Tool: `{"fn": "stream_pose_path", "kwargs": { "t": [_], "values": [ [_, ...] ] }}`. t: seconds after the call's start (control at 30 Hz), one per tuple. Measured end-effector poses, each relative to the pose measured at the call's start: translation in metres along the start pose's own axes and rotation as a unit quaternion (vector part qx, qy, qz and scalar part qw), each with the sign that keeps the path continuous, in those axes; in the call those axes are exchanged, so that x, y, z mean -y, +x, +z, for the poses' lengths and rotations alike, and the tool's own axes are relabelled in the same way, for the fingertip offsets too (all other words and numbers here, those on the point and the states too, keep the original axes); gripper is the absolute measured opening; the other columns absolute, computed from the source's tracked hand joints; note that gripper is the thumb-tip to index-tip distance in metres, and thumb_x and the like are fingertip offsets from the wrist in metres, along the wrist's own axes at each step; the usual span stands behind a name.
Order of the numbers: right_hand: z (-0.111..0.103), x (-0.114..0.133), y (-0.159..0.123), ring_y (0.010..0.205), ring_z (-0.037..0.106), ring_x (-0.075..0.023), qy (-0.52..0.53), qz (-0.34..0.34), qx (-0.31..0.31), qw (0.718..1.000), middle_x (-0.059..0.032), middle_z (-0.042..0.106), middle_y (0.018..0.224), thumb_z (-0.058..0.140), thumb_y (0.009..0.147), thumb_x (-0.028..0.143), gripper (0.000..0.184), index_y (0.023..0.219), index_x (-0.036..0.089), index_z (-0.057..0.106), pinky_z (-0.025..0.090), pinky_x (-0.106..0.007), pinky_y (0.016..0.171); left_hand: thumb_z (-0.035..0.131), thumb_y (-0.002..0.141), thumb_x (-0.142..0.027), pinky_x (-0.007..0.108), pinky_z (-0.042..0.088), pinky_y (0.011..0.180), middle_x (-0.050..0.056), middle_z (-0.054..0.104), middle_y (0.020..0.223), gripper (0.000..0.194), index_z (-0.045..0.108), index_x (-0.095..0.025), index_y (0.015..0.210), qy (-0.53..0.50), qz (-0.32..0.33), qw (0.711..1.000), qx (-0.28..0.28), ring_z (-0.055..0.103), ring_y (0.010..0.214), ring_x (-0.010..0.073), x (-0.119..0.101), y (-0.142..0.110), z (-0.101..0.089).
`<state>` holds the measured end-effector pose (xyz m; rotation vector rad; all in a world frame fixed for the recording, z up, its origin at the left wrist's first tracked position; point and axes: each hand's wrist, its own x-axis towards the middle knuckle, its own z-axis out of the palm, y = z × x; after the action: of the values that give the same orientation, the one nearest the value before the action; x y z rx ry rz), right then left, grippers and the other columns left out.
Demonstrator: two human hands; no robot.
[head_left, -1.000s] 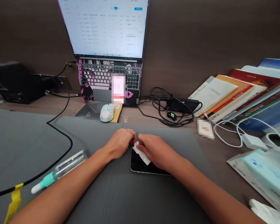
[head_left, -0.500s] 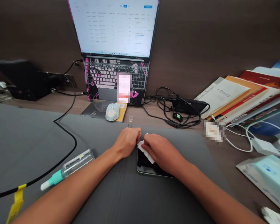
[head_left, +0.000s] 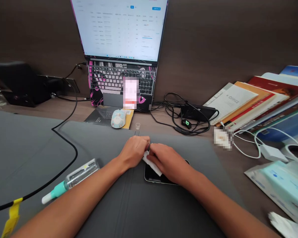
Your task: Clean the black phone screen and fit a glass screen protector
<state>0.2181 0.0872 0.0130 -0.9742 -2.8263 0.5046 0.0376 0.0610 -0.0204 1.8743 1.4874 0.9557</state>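
A black smartphone [head_left: 152,177] lies flat on the grey desk mat [head_left: 101,138], mostly covered by my right hand. My right hand [head_left: 167,158] is closed on a small white wipe [head_left: 152,165] that rests on the phone's upper left part. My left hand [head_left: 135,148] is curled into a loose fist at the phone's top left corner, fingertips meeting those of the right hand; what it pinches is hidden.
A clear spray bottle with a teal cap [head_left: 72,180] lies left on the mat. A black cable [head_left: 64,142] crosses there. Behind stand an open laptop [head_left: 121,49], a mouse [head_left: 118,118], a tangle of cables [head_left: 186,117]; books [head_left: 258,99] and a wipe pack [head_left: 280,185] are at right.
The hands stay together over the phone; the right hand with the wipe has shifted slightly on the screen's top edge. The camera view has drifted a little.
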Motion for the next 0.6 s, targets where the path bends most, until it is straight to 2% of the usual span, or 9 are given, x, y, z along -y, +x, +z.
{"fn": "stream_pose_path", "kwargs": {
  "t": [0.17,0.3,0.5,0.6],
  "values": [
    [0.005,0.007,0.002,0.076,0.056,-0.0177,-0.014,0.021,-0.002,1.000,-0.0045,0.066,0.087,0.054,0.100,0.018,0.015,0.085,0.019,0.054,0.034,-0.029,0.067,0.030,0.084,-0.031,0.030,0.025,0.060,-0.001,0.044,0.057,0.028,0.042,-0.021,0.061,0.000,0.000,1.000,0.005,0.037,0.059,0.0154,0.000,0.000,0.001],
    [0.007,0.012,0.004,0.081,0.058,-0.0186,-0.018,0.013,0.007,1.000,-0.0052,0.067,0.092,0.054,0.099,0.017,0.010,0.089,0.019,0.055,0.033,-0.029,0.067,0.028,0.086,-0.031,0.029,0.026,0.059,-0.001,0.043,0.057,0.028,0.040,-0.022,0.062,-0.004,-0.004,1.000,-0.005,0.037,0.059,0.0157,0.000,-0.001,-0.001],
    [-0.002,-0.008,-0.002,0.071,0.054,-0.0159,-0.006,0.034,-0.001,0.999,-0.0011,0.063,0.081,0.054,0.100,0.019,0.019,0.082,0.021,0.050,0.032,-0.027,0.063,0.029,0.085,-0.029,0.028,0.034,0.059,0.002,0.065,0.063,0.029,0.044,-0.021,0.062,-0.029,-0.005,0.999,0.013,0.048,0.060,0.0159,-0.001,-0.001,-0.002],
    [-0.009,-0.014,-0.007,0.069,0.053,-0.0149,0.009,0.040,0.013,0.999,0.0006,0.061,0.077,0.054,0.099,0.019,0.021,0.079,0.022,0.047,0.030,-0.027,0.062,0.028,0.086,-0.029,0.028,0.035,0.058,0.002,0.068,0.064,0.028,0.042,-0.022,0.062,-0.037,-0.008,0.999,0.021,0.047,0.059,0.0158,-0.001,-0.001,-0.001]
  ]
}}
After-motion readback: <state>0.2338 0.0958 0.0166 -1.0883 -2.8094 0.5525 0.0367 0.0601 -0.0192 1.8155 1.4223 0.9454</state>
